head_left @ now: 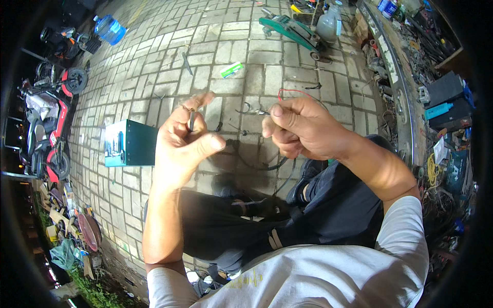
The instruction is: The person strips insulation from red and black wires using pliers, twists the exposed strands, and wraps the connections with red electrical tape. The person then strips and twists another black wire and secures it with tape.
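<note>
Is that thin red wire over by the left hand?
No, the red wire loops beside the right hand, apart from the left hand.

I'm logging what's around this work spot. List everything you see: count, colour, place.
Wire: one, red, at the right hand
Slim piece: one, dark, at the left fingers
Cables: uncounted, black, by the feet
Box: one, green, left paving
Packet: one, green-white, upper middle
Strip: one, dark, left of packet
Floor jack: one, green, upper right
Cylinder: one, grey, beside jack
Water jug: one, blue, upper left
Scooter: one, red-black, left edge
Cord: bundle, yellow, right edge
Clutter: uncounted, mixed, right side
Plants: uncounted, green, lower left
Trousers: one pair, dark, lower middle
Shirt: one, light grey, bottom
Left hand: one, bare, left of centre
Right hand: one, bare, right of centre
</note>
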`<state>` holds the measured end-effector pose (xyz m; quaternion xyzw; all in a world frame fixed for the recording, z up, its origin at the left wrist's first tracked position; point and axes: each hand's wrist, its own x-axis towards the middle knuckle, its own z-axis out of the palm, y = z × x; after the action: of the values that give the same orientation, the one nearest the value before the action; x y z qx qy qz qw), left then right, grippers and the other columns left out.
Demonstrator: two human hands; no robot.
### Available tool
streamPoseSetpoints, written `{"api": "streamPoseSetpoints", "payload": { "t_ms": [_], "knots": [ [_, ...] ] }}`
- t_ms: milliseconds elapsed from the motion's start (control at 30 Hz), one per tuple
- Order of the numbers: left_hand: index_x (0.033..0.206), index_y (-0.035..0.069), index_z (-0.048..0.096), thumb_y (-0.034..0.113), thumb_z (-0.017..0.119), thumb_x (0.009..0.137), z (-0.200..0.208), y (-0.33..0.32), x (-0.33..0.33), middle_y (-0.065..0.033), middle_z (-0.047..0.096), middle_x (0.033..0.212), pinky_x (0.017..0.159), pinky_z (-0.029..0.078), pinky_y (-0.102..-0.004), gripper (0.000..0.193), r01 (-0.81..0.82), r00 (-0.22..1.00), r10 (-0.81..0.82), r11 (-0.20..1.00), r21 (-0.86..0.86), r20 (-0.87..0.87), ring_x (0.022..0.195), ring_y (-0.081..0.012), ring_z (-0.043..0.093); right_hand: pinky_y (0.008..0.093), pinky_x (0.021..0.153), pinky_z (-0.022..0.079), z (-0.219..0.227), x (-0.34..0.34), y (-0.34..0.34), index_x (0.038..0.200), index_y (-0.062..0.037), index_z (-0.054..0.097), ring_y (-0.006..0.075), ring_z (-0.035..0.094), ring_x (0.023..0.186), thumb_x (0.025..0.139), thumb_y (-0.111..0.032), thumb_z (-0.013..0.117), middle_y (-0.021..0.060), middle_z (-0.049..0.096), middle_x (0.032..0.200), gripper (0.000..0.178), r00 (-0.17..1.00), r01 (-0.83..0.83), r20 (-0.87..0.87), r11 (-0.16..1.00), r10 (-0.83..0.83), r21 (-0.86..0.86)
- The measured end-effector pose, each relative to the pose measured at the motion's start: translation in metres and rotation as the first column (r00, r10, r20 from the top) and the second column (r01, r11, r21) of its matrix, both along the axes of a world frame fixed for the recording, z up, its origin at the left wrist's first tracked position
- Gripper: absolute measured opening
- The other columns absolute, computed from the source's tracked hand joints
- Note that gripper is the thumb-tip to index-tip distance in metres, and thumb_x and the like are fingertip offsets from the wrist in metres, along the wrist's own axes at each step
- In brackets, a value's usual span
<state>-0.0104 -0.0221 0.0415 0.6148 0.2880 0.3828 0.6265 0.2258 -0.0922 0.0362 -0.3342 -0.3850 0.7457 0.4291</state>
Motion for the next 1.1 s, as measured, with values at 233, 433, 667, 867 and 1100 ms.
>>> {"api": "streamPoseSetpoints", "payload": {
  "t_ms": [233, 433, 667, 867, 1100],
  "knots": [
    [0.098, -0.002, 0.066, 0.006, 0.072, 0.083, 0.005, -0.015, 0.025, 0.0085, 0.047, 0.069, 0.057, 0.032, -0.0162, 0.018, 0.058, 0.996, -0.055, 0.998, 0.034, -0.071, 0.062, -0.0010, 0.038, 0.0253, 0.042, 0.032, 0.001, -0.020, 0.001, 0.093, 0.0068, 0.057, 0.0084, 0.037, 0.042, 0.101, -0.042, 0.042, 0.0005, 0.044, 0.053, 0.052, 0.996, -0.021, 0.081, 0.998, 0.025, -0.052],
    [0.081, 0.006, 0.061, 0.017, 0.067, 0.089, 0.011, 0.021, 0.023, 0.0068, 0.049, 0.064, 0.051, 0.027, -0.0189, 0.014, -0.306, 0.950, 0.304, 0.952, 0.020, 0.068, 0.055, -0.0023, 0.035, 0.0250, 0.046, 0.040, 0.000, 0.002, -0.004, 0.092, 0.0018, 0.063, 0.0095, 0.050, 0.050, 0.094, -0.027, 0.061, 0.0026, 0.054, 0.065, 0.029, 0.983, 0.033, 0.180, 0.999, -0.032, -0.002],
    [0.129, 0.003, 0.051, 0.026, 0.050, 0.096, -0.011, 0.040, -0.009, 0.0060, 0.049, 0.073, 0.058, 0.038, -0.0165, 0.040, -0.208, 0.939, 0.237, 0.969, 0.135, -0.251, 0.061, -0.0037, 0.042, 0.0278, 0.049, 0.045, 0.007, 0.060, -0.071, 0.091, 0.0031, 0.060, 0.0083, 0.056, 0.054, 0.094, -0.024, 0.058, 0.0040, 0.059, 0.065, 0.027, 0.627, 0.506, 0.374, 0.722, -0.684, 0.472],
    [0.117, 0.001, 0.056, 0.018, 0.057, 0.093, 0.001, 0.014, 0.023, -0.0152, 0.061, 0.099, 0.079, 0.054, -0.0342, 0.030, -0.373, 0.832, 0.339, 0.928, 0.011, -0.439, 0.091, -0.0268, 0.059, 0.0205, 0.052, 0.038, 0.023, 0.152, -0.212, 0.108, -0.0022, 0.060, 0.0046, 0.045, 0.059, 0.099, -0.018, 0.050, -0.0013, 0.052, 0.070, 0.021, 0.038, 0.735, 0.028, 0.047, -0.999, 0.676],
    [0.112, -0.001, 0.054, 0.007, 0.056, 0.088, -0.034, 0.040, 0.019, -0.0128, 0.059, 0.096, 0.062, 0.048, -0.0330, 0.025, -0.113, 0.956, 0.115, 0.993, 0.026, -0.269, 0.082, -0.0234, 0.056, 0.0335, 0.052, 0.045, 0.094, 0.341, -0.469, 0.090, -0.0034, 0.064, 0.0175, 0.053, 0.055, 0.093, -0.031, 0.052, 0.0067, 0.058, 0.070, 0.030, -0.896, 0.336, -0.050, -0.747, -0.441, 0.573]
  ]
}}
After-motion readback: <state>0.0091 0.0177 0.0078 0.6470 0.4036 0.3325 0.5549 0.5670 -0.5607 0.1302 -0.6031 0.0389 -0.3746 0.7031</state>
